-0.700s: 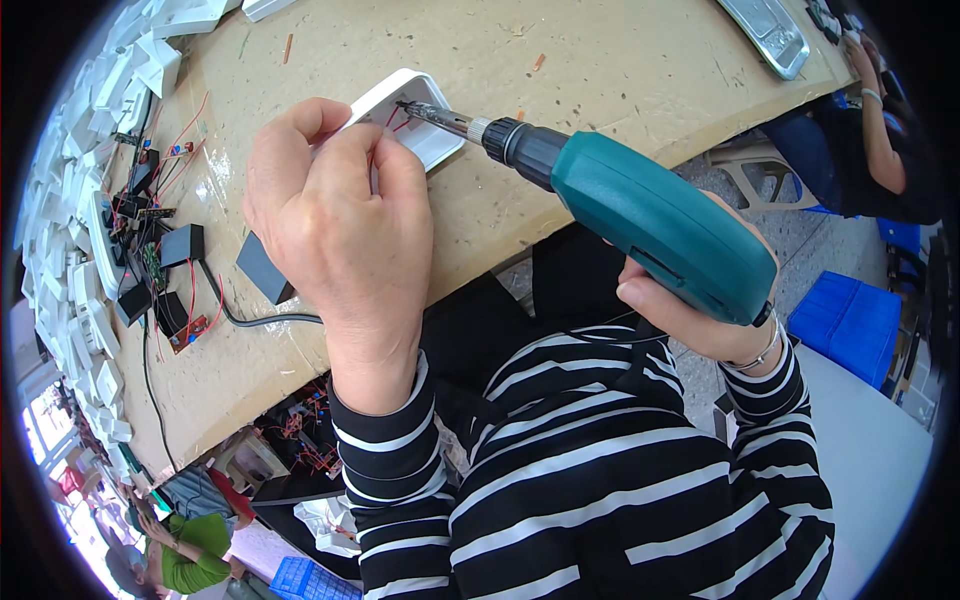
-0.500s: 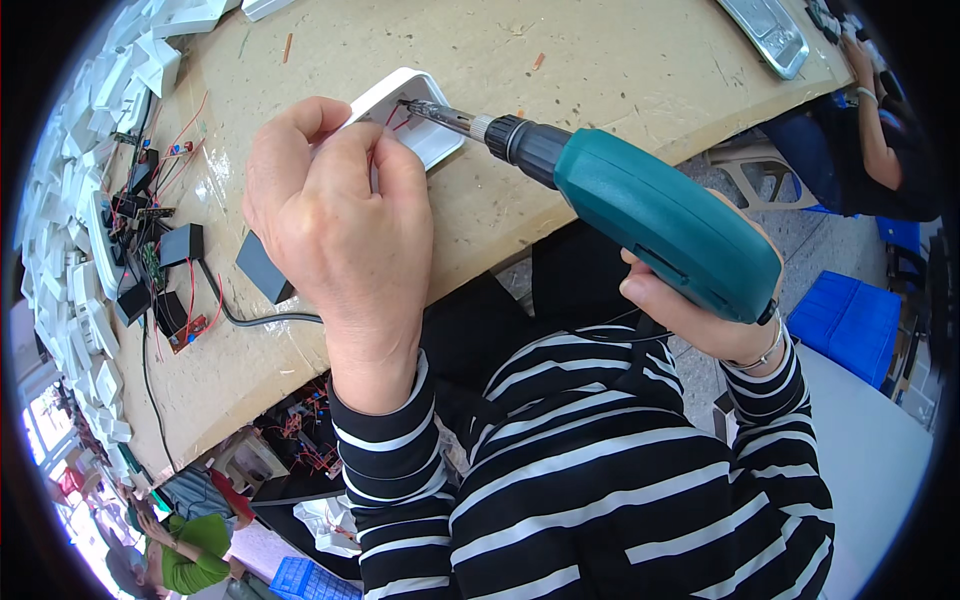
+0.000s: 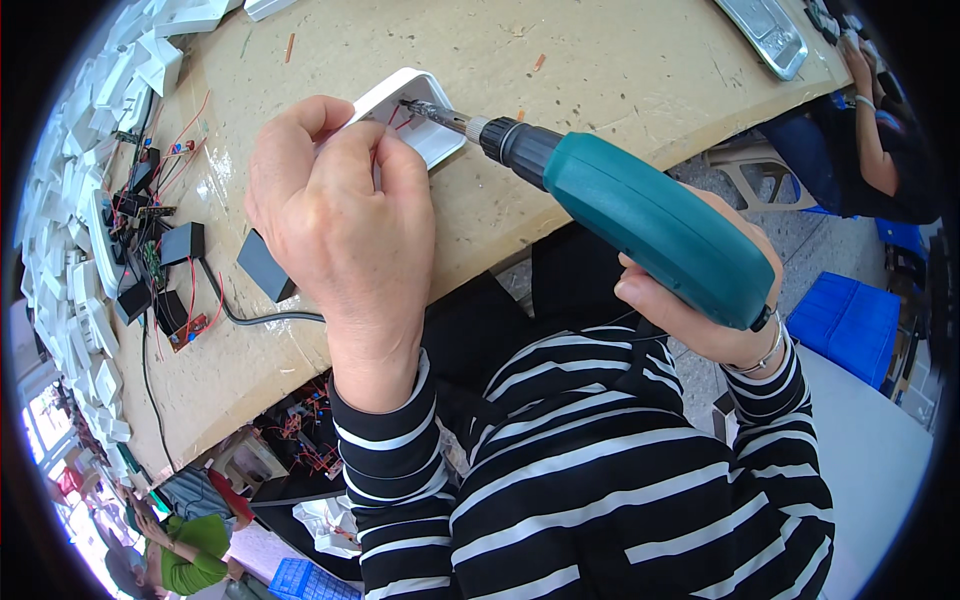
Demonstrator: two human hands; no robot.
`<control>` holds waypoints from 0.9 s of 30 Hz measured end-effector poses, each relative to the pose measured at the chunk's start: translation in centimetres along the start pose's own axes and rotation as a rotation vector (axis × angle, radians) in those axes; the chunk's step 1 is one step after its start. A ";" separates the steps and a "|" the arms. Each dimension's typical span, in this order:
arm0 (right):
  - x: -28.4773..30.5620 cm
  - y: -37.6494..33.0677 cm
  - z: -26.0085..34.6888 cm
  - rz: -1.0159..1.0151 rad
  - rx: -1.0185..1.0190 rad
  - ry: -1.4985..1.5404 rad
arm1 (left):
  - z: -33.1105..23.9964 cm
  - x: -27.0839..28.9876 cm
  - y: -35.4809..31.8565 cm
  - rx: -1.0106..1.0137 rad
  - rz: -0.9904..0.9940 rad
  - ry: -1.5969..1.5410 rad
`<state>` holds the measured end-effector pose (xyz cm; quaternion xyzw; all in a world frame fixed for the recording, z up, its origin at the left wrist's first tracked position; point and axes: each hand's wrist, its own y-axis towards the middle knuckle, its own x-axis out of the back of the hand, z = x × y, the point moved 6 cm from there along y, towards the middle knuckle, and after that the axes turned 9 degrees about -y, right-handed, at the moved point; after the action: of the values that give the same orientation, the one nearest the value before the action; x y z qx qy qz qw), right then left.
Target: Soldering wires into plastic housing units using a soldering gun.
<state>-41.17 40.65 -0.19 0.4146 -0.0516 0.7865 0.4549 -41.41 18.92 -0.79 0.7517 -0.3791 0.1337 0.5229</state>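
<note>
My left hand is closed on the near left side of a white plastic housing, an open shell with a red wire inside. Its fingers cover much of that side. In my right hand is a teal electric screwdriver with a black collar. The screwdriver's metal bit reaches into the housing, its tip at the inner wall; any screw there is too small to make out. Beside my left wrist lies a black box.
Circuit boards, black boxes and red wires lie on the table's left, with piled white housings beyond. A black cable runs toward my left wrist. A metal tray sits far right. Another person's arm is past the table edge.
The rear of the screwdriver has shifted slightly left and down with my right hand, while the tip stays in the housing. My left hand has hardly moved.
</note>
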 end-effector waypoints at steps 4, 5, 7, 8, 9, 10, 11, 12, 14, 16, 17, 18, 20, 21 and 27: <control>0.1 0.0 0.1 -0.012 -0.017 0.043 | 0.1 -0.2 -0.1 -0.001 -0.003 0.000; 0.1 -0.1 0.1 -0.012 -0.016 0.044 | 0.1 -0.1 -0.1 0.000 -0.004 0.001; 0.0 -0.1 0.0 0.001 -0.052 0.066 | 0.0 -0.1 0.0 0.005 0.001 0.012; -0.1 -0.2 0.0 0.001 -0.052 0.066 | 0.0 -0.1 0.0 0.006 0.001 0.012; -0.1 -0.2 0.1 -0.003 -0.063 0.071 | 0.0 -0.1 0.0 0.006 0.003 0.012; -0.1 -0.2 0.1 -0.008 -0.073 0.075 | 0.0 -0.1 0.0 0.007 0.005 0.012; -0.1 -0.2 0.1 -0.008 -0.073 0.075 | 0.0 -0.1 0.0 0.007 0.005 0.012; -0.1 -0.3 0.0 -0.009 -0.080 0.086 | 0.0 -0.1 0.0 0.006 0.005 0.015; -0.2 -0.5 -0.1 -0.010 -0.087 0.096 | 0.0 -0.1 0.0 0.005 0.005 0.017; -0.4 -0.9 -0.4 0.019 -0.112 0.149 | 0.0 -0.1 0.0 0.000 -0.001 0.008; -0.4 -0.9 -0.3 0.020 -0.112 0.149 | 0.0 -0.1 0.0 0.000 -0.001 0.008; -0.3 -0.9 -0.3 0.020 -0.113 0.136 | 0.1 -0.1 0.0 0.001 -0.002 0.009; -0.3 -1.0 -0.2 0.020 -0.115 0.123 | 0.1 -0.1 0.0 0.001 -0.004 0.010; -0.4 -1.1 -0.3 0.021 -0.133 0.130 | 0.1 -0.1 0.0 0.003 -0.003 0.009; -0.6 -0.7 -0.1 0.009 -0.102 0.148 | 0.1 -0.1 0.0 0.010 0.000 0.008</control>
<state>-40.57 40.66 -0.87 0.3313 -0.0597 0.8135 0.4743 -41.48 18.89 -0.93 0.7537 -0.3763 0.1386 0.5207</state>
